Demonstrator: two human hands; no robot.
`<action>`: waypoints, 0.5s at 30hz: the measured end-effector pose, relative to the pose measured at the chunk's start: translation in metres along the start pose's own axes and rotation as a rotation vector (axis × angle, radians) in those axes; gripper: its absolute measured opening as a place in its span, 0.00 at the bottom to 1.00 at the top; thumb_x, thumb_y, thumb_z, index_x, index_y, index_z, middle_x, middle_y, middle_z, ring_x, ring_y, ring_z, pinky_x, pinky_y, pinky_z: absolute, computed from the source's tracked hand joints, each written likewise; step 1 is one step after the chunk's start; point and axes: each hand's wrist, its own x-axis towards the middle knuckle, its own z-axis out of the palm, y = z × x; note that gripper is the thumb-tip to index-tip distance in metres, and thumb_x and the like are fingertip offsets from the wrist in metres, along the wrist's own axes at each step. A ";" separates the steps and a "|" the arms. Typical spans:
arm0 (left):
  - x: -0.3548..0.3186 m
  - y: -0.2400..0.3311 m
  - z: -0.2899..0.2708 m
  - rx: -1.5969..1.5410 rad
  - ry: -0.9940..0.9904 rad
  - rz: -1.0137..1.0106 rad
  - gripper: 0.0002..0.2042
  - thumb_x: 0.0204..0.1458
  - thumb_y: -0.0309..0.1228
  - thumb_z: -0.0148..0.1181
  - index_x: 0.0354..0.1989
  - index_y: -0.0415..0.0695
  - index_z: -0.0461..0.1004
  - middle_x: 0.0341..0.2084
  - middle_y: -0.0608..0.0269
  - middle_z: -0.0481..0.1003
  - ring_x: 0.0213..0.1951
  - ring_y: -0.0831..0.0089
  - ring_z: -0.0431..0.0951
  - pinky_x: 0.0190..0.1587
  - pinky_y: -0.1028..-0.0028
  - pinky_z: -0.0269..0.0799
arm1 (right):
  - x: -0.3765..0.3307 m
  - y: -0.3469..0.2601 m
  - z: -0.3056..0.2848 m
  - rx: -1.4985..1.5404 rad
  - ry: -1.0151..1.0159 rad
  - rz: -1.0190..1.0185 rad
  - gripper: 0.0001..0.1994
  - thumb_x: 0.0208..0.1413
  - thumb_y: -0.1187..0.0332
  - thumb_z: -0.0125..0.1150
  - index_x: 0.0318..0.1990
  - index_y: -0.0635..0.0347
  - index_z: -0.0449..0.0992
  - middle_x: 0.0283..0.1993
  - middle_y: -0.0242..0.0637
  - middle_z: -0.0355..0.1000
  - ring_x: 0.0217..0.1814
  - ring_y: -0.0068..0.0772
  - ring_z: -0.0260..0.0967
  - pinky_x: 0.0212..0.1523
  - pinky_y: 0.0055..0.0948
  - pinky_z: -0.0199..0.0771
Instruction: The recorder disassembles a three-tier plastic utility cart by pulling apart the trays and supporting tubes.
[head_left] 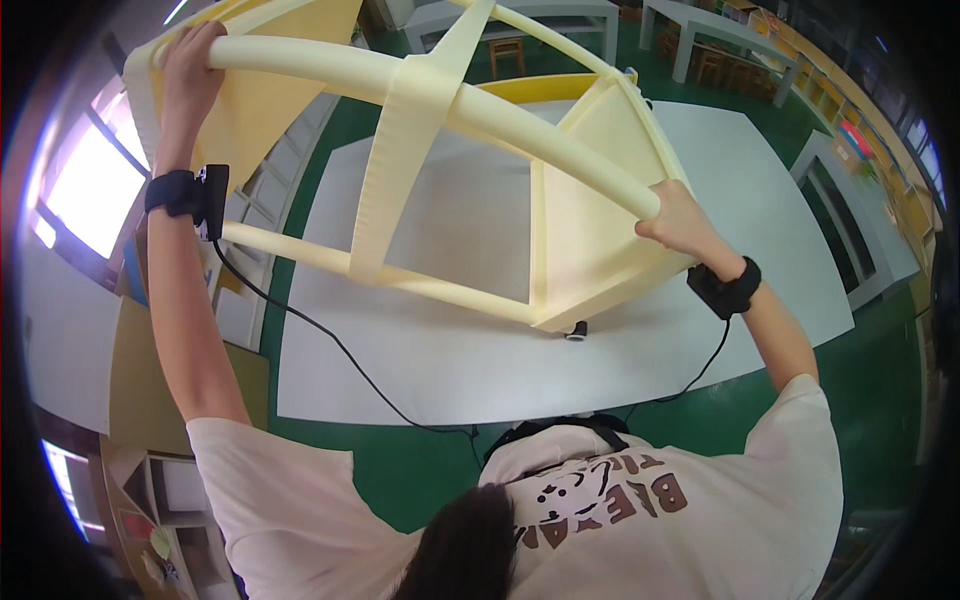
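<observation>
A large pale yellow frame of thick round tubes, with flat panels at both ends, stands on a white table in front of me. My left hand (pixel 190 85) is closed around the far left end of its upper tube (pixel 320 65). At the tube's right end, beside the right end panel (pixel 610 190), my right hand (pixel 685 220) is wrapped around it. A flat cream band (pixel 405 150) runs from the upper tube down to a lower tube (pixel 440 287). A small dark caster (pixel 576 331) shows under the near right corner.
The white table (pixel 780 230) extends around the frame over a green floor (pixel 390 470). A yellow curved piece (pixel 540 88) lies behind the frame. Black cables (pixel 330 335) hang from bands on both my wrists. Shelves (pixel 180 500), grey tables (pixel 715 45) and stools (pixel 507 57) stand around.
</observation>
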 end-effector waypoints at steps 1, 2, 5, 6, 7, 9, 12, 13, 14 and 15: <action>-0.010 0.000 -0.003 -0.004 -0.040 -0.040 0.09 0.32 0.18 0.49 0.25 0.41 0.64 0.24 0.59 0.68 0.33 0.58 0.66 0.35 0.67 0.60 | 0.000 -0.003 0.001 -0.015 -0.011 -0.010 0.11 0.24 0.70 0.52 0.17 0.72 0.67 0.15 0.53 0.63 0.18 0.49 0.61 0.23 0.35 0.63; -0.021 0.001 0.001 -0.016 -0.047 -0.048 0.09 0.32 0.18 0.49 0.25 0.41 0.64 0.24 0.59 0.68 0.33 0.58 0.66 0.35 0.67 0.60 | 0.000 -0.004 0.001 -0.020 -0.022 0.001 0.11 0.24 0.70 0.52 0.17 0.72 0.67 0.15 0.53 0.63 0.18 0.49 0.61 0.23 0.35 0.63; -0.054 0.007 0.007 -0.057 -0.109 -0.161 0.08 0.33 0.21 0.50 0.25 0.43 0.67 0.24 0.58 0.69 0.33 0.59 0.66 0.34 0.67 0.60 | -0.001 -0.007 -0.004 -0.136 -0.039 -0.019 0.10 0.23 0.70 0.52 0.17 0.71 0.67 0.15 0.52 0.63 0.18 0.50 0.61 0.22 0.35 0.63; -0.068 0.007 0.010 -0.060 -0.128 -0.191 0.08 0.33 0.21 0.50 0.25 0.43 0.67 0.24 0.58 0.69 0.33 0.59 0.66 0.34 0.67 0.61 | 0.002 -0.007 -0.005 -0.191 -0.054 -0.021 0.10 0.23 0.71 0.51 0.16 0.70 0.67 0.15 0.52 0.63 0.18 0.50 0.60 0.22 0.36 0.63; -0.081 0.009 0.013 -0.079 -0.157 -0.240 0.07 0.33 0.22 0.50 0.25 0.45 0.68 0.23 0.59 0.69 0.34 0.60 0.66 0.34 0.66 0.59 | 0.003 -0.008 -0.006 -0.246 -0.067 -0.023 0.09 0.23 0.71 0.51 0.16 0.70 0.67 0.15 0.51 0.63 0.17 0.50 0.60 0.21 0.36 0.62; -0.109 0.024 0.022 -0.075 -0.171 -0.290 0.07 0.33 0.23 0.50 0.24 0.45 0.68 0.23 0.60 0.69 0.33 0.60 0.66 0.34 0.66 0.57 | 0.004 -0.010 -0.008 -0.299 -0.080 -0.021 0.09 0.23 0.72 0.51 0.15 0.70 0.67 0.15 0.51 0.63 0.17 0.50 0.60 0.21 0.37 0.62; -0.144 0.048 0.033 -0.095 -0.194 -0.381 0.06 0.33 0.24 0.50 0.23 0.45 0.68 0.21 0.61 0.69 0.33 0.61 0.66 0.35 0.66 0.54 | 0.002 -0.008 -0.007 -0.380 -0.103 -0.019 0.08 0.23 0.73 0.50 0.15 0.70 0.67 0.15 0.52 0.63 0.18 0.51 0.60 0.21 0.37 0.62; -0.154 0.056 0.036 -0.113 -0.206 -0.423 0.05 0.33 0.24 0.50 0.23 0.45 0.67 0.21 0.61 0.69 0.32 0.62 0.66 0.35 0.66 0.53 | 0.001 -0.007 -0.007 -0.407 -0.113 -0.024 0.08 0.23 0.73 0.50 0.15 0.70 0.67 0.15 0.52 0.63 0.18 0.52 0.60 0.21 0.38 0.62; -0.162 0.063 0.038 -0.119 -0.208 -0.429 0.05 0.33 0.24 0.50 0.23 0.45 0.67 0.21 0.61 0.69 0.32 0.62 0.66 0.35 0.66 0.53 | 0.000 -0.008 -0.007 -0.411 -0.119 -0.020 0.08 0.23 0.73 0.50 0.15 0.70 0.67 0.15 0.52 0.63 0.18 0.52 0.60 0.21 0.38 0.62; -0.168 0.070 0.041 -0.134 -0.193 -0.454 0.05 0.33 0.24 0.50 0.22 0.45 0.67 0.21 0.61 0.68 0.32 0.62 0.65 0.35 0.66 0.54 | 0.000 -0.009 -0.007 -0.449 -0.129 -0.022 0.08 0.22 0.73 0.49 0.15 0.70 0.67 0.15 0.52 0.63 0.19 0.52 0.61 0.22 0.38 0.63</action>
